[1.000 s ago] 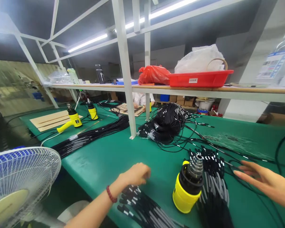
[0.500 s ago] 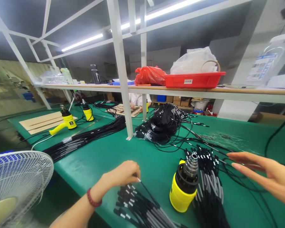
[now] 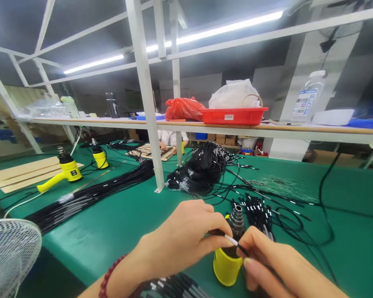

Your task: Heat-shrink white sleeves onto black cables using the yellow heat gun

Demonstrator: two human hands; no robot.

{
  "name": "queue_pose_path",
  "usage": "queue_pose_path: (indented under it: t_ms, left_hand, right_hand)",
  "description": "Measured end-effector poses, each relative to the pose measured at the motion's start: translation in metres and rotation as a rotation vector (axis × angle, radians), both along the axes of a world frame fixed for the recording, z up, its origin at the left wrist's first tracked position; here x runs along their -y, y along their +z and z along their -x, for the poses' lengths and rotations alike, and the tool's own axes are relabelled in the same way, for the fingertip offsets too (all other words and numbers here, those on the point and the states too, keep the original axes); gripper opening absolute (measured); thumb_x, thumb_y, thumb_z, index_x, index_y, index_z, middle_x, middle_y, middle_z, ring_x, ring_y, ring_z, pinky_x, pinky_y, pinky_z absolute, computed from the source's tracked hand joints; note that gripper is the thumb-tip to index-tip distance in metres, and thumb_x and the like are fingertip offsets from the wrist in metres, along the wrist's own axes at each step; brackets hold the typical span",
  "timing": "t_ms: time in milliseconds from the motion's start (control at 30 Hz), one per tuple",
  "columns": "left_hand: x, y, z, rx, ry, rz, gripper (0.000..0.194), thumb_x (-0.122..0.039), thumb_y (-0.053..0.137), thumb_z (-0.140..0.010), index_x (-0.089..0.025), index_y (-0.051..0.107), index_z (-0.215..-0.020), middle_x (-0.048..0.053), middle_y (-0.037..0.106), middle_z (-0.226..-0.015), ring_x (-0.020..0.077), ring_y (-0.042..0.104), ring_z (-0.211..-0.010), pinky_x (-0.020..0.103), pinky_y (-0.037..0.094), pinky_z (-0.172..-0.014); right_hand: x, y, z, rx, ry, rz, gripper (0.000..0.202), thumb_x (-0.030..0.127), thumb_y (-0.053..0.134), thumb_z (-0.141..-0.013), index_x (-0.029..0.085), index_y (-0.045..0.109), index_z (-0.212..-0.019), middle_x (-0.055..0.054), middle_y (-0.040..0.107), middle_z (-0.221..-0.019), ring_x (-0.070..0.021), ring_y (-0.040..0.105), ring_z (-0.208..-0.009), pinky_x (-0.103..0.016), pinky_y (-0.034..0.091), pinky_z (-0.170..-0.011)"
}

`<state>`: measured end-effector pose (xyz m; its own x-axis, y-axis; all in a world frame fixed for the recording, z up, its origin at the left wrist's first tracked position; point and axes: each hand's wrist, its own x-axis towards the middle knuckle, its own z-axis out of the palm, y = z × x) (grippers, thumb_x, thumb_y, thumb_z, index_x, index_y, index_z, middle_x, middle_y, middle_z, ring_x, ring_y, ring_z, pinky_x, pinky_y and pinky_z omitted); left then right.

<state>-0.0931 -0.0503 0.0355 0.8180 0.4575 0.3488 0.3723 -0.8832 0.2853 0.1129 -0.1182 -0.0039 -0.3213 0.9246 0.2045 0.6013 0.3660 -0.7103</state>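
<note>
A thin black cable with a white sleeve [image 3: 231, 239] stretches between my two hands. My left hand [image 3: 182, 234], with a beaded bracelet at the wrist, pinches it on one side of the sleeve. From the other side my right hand [image 3: 267, 252] grips the same cable between thumb and fingers. Just behind them a yellow and black heat gun [image 3: 226, 269] stands nozzle up, partly covered by my hands. Below my left wrist lies a bundle of black cables [image 3: 177, 286] with white marks. Another cable bundle [image 3: 257, 210] rests behind the heat gun.
A large cable heap [image 3: 202, 169] lies beyond a white post [image 3: 147, 99]. Two more heat guns [image 3: 70, 169] stand at the left, near a long cable bundle [image 3: 96, 192]. A fan [image 3: 12, 256] is at the lower left. Across the table a person's hands [image 3: 163, 146] work over a board.
My left hand has lifted a cable from the near bundle and moved right. My right hand has come in from the right and closed on that cable. The view has shifted.
</note>
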Motion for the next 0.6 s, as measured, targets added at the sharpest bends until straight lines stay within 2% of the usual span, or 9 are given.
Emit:
queue_pose_path:
  t_ms: [100, 267, 367, 433, 600]
  left_hand:
    - [-0.003, -0.003, 0.0, 0.017, -0.021, 0.044, 0.018, -0.035, 0.055, -0.099, -0.023, 0.068, -0.098, -0.001, 0.07, -0.082, 0.0169, 0.06, -0.078, 0.027, 0.041, -0.074]
    - [-0.005, -0.007, -0.001, -0.022, -0.043, 0.106, 0.015, -0.029, 0.056, -0.098, -0.022, 0.066, -0.107, 0.0, 0.07, -0.091, 0.0172, 0.058, -0.084, 0.027, 0.042, -0.079]
    - [-0.007, -0.008, -0.004, -0.023, -0.001, 0.098, 0.01, -0.029, 0.065, -0.093, -0.02, 0.067, -0.096, -0.001, 0.068, -0.085, 0.0156, 0.058, -0.078, 0.026, 0.041, -0.074]
    - [-0.008, -0.008, -0.006, -0.022, 0.02, 0.056, 0.014, -0.032, 0.068, -0.091, -0.018, 0.066, -0.086, -0.002, 0.066, -0.077, 0.0147, 0.056, -0.071, 0.025, 0.039, -0.068]
    - [-0.009, -0.013, -0.009, 0.029, -0.032, -0.028, 0.017, -0.031, 0.07, -0.089, -0.018, 0.065, -0.081, -0.003, 0.064, -0.071, 0.0135, 0.053, -0.066, 0.025, 0.036, -0.063]
  right_hand:
    - [-0.001, 0.009, -0.008, -0.058, -0.039, -0.009, 0.026, 0.043, 0.039, -0.094, 0.029, 0.052, -0.076, 0.0, 0.064, -0.057, -0.0188, 0.059, -0.048, -0.026, 0.051, -0.048]
    - [-0.001, 0.015, -0.019, -0.008, -0.127, -0.054, 0.032, 0.049, 0.042, -0.092, 0.027, 0.05, -0.071, 0.0, 0.055, -0.059, -0.0183, 0.048, -0.051, -0.026, 0.041, -0.048]
    - [-0.004, 0.016, -0.019, -0.024, -0.119, 0.014, 0.032, 0.046, 0.042, -0.094, 0.025, 0.046, -0.071, 0.004, 0.041, -0.06, -0.0148, 0.035, -0.052, -0.024, 0.032, -0.045]
    - [-0.007, 0.017, -0.018, -0.042, -0.093, 0.065, 0.032, 0.044, 0.044, -0.094, 0.024, 0.042, -0.068, 0.006, 0.032, -0.06, -0.0134, 0.027, -0.052, -0.023, 0.025, -0.044]
    - [-0.01, 0.023, -0.016, -0.128, -0.086, 0.14, 0.033, 0.042, 0.052, -0.087, 0.023, 0.039, -0.063, 0.007, 0.029, -0.06, -0.0113, 0.023, -0.052, -0.022, 0.021, -0.044]
